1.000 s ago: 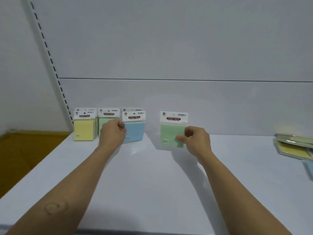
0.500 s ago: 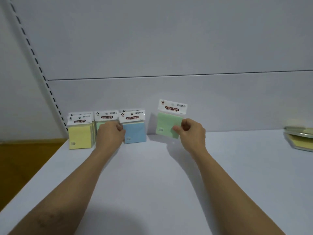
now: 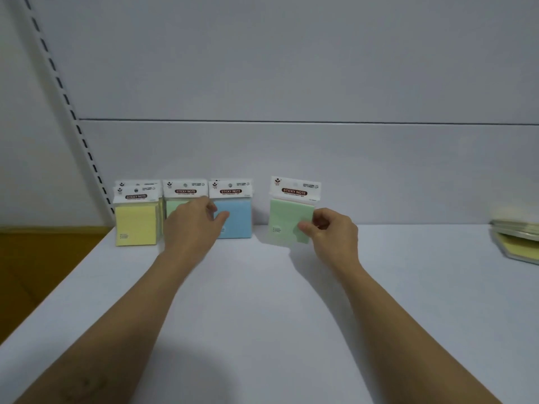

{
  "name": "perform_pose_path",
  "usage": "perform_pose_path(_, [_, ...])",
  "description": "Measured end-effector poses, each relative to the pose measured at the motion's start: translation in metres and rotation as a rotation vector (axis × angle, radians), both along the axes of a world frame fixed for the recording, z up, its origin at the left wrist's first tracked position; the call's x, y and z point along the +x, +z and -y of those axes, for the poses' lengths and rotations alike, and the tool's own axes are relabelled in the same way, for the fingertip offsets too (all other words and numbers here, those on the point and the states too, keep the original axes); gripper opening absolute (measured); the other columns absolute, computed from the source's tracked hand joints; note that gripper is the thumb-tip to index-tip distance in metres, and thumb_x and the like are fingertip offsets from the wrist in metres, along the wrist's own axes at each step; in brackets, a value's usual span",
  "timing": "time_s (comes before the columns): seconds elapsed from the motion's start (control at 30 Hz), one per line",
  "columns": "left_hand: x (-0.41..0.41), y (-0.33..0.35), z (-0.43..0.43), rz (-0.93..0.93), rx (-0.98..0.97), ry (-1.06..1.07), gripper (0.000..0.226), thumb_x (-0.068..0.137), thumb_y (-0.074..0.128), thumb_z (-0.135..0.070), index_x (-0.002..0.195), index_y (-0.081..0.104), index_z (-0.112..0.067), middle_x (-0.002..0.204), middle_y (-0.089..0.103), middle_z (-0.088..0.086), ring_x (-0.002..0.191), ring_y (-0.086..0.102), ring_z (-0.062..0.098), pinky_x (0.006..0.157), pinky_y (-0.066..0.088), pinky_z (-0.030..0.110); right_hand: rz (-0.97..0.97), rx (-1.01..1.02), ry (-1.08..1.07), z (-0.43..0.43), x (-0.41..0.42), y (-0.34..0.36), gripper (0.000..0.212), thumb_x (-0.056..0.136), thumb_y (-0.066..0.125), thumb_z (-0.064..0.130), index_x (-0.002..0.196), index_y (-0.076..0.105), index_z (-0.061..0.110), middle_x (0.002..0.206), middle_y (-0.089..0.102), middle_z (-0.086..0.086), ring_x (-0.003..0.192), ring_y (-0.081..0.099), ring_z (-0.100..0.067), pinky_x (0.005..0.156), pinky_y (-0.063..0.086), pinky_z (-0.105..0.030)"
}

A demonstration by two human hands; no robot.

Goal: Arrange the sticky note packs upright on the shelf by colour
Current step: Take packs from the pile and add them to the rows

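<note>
Sticky note packs stand upright in a row at the back left of the white shelf: two yellow packs one behind the other, a green pack, then a blue pack with another behind it. My left hand covers the front of the row's green pack. Its fingers curl at the seam between green and blue, and its thumb lies across the blue pack's front. My right hand pinches the lower right corner of a loose green pack, held upright and slightly tilted, apart from the row.
A pile of packs lying flat sits at the shelf's far right edge. A slotted upright runs along the left of the grey back panel. Brown floor shows beyond the shelf's left edge.
My right hand lifted and tilted the loose green pack, then lowered it towards the shelf. My left thumb has spread out over the blue pack.
</note>
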State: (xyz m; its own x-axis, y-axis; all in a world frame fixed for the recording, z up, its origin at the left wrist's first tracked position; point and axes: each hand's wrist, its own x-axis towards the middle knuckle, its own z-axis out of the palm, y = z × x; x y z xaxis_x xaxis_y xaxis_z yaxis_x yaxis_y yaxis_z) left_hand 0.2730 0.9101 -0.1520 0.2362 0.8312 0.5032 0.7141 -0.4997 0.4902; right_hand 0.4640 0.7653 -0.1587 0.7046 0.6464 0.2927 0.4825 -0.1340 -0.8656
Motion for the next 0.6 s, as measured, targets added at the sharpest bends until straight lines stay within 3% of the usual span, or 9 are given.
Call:
perform_pose_path(0.1, [-0.011,0.006,0.003,-0.035,0.052,-0.076,0.023,0.081,0.067,-0.042,0.092,0.066,-0.023,0.083,0.065,-0.008,0.087,0.059,0.02,0.069,0.038,0.029,0.018,-0.012,0.001,-0.006,-0.002,0.012,0.011,0.077,0.075,0.018,0.088,0.074,0.018,0.081,0.07,0.003,0.077,0.063,-0.016,0.069,0.047,-0.025])
perform_pose_path(0.17, [-0.024,0.012,0.0,-0.063,0.107,-0.083,0.028,0.081,0.066,-0.046,0.097,0.066,-0.023,0.091,0.068,-0.005,0.091,0.058,0.022,0.075,0.04,0.032,0.025,-0.022,0.032,-0.013,-0.008,0.02,0.013,0.077,0.076,0.019,0.089,0.074,0.016,0.081,0.07,0.002,0.077,0.062,-0.017,0.071,0.048,-0.026])
perform_pose_path(0.27, [-0.051,0.021,-0.008,-0.142,0.168,-0.013,0.038,0.082,0.061,-0.053,0.103,0.066,-0.022,0.096,0.069,-0.002,0.095,0.059,0.024,0.089,0.037,0.039,0.038,-0.051,0.088,-0.028,-0.026,0.031,0.015,0.076,0.076,0.018,0.09,0.075,0.014,0.08,0.07,0.002,0.076,0.062,-0.018,0.071,0.049,-0.029])
perform_pose_path(0.4, [-0.096,0.02,-0.021,-0.201,0.149,0.113,0.04,0.082,0.062,-0.051,0.108,0.066,-0.021,0.11,0.067,0.004,0.107,0.055,0.028,0.09,0.034,0.041,0.051,-0.061,0.128,-0.055,-0.057,0.035,0.014,0.074,0.079,0.02,0.085,0.073,0.014,0.081,0.071,0.001,0.079,0.066,-0.02,0.078,0.054,-0.034])
perform_pose_path(0.6, [-0.14,0.011,-0.048,-0.301,0.152,0.12,0.046,0.08,0.063,-0.051,0.117,0.06,-0.025,0.122,0.06,0.004,0.116,0.046,0.027,0.092,0.03,0.04,0.095,-0.115,0.178,-0.094,-0.105,0.024,0.021,0.068,0.082,0.023,0.08,0.066,0.017,0.071,0.063,0.007,0.076,0.063,-0.017,0.073,0.05,-0.031])
